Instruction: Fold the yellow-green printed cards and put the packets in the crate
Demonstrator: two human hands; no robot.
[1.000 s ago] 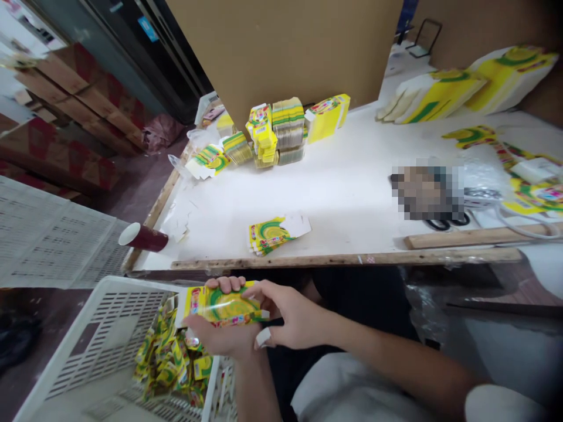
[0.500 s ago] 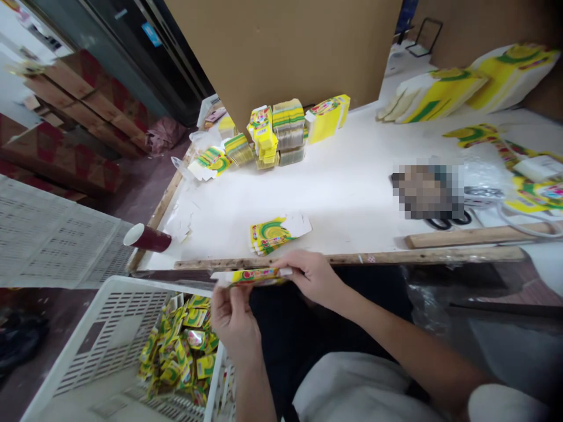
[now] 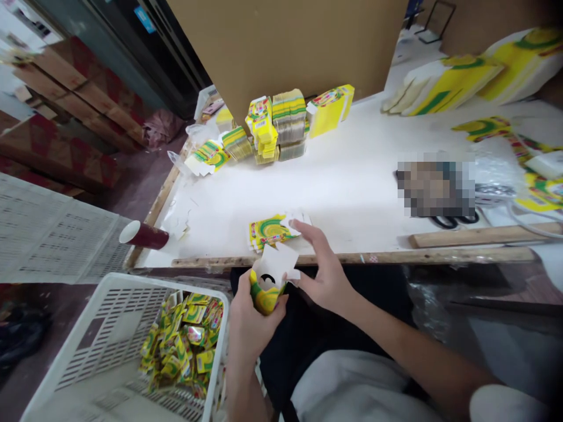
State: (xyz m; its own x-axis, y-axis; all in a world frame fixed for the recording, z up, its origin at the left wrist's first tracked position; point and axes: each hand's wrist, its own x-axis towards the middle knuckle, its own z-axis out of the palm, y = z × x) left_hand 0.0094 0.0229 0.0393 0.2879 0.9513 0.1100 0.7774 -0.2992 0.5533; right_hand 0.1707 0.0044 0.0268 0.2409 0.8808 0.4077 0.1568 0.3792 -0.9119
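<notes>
A small yellow and green carton [image 3: 266, 298] with its white flaps standing up is held over my lap, just off the table's front edge. My left hand [image 3: 253, 322] wraps round its lower part, with the thumb and fingers on either side. My right hand [image 3: 325, 272] has thumb and forefinger spread wide; the thumb touches a white side flap and the forefinger is raised above. Beyond the carton, a small pile of flat yellow cartons [image 3: 269, 230] lies on the white table [image 3: 352, 199]. The carton's inside is partly visible, with a dark curved shape in it.
A white crate [image 3: 109, 328] holding many small yellow packets [image 3: 193, 337] stands at the lower left. A dark red cup [image 3: 152, 235] lies near the table's left corner. Carton stacks [image 3: 288, 120] stand at the back. Black-handled scissors [image 3: 453, 221] and a wooden strip [image 3: 479, 234] are right.
The flat carton is now opened out, flaps raised. My left hand has moved right and turned to wrap round it; my right hand's fingers have spread apart.
</notes>
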